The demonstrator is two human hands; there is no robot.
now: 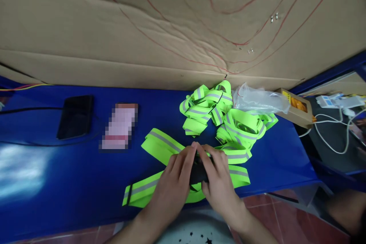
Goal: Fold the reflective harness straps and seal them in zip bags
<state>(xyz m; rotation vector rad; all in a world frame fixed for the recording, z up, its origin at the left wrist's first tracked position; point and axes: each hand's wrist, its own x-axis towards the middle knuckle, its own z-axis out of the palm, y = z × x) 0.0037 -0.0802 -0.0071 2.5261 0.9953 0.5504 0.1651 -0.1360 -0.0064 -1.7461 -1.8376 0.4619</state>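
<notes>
A bright green reflective strap harness (162,145) with a grey stripe lies spread at the table's front. Over its middle my left hand (178,173) and my right hand (215,171) meet, fingertips nearly touching. Both are closed around a black piece (198,171) where the green bands come together. My fingers partly cover it, so its exact kind does not show. Green bands reach out on both sides, with a black slider (129,194) on the lower left one.
Behind my hands lie two bundles of similar green straps (206,103) (243,127). A clear plastic bag (260,101) and a cardboard box (299,108) stand at the right. A black device (76,116) and a phone (120,126) rest on the blue table (71,183). Cardboard (114,26) forms the back wall.
</notes>
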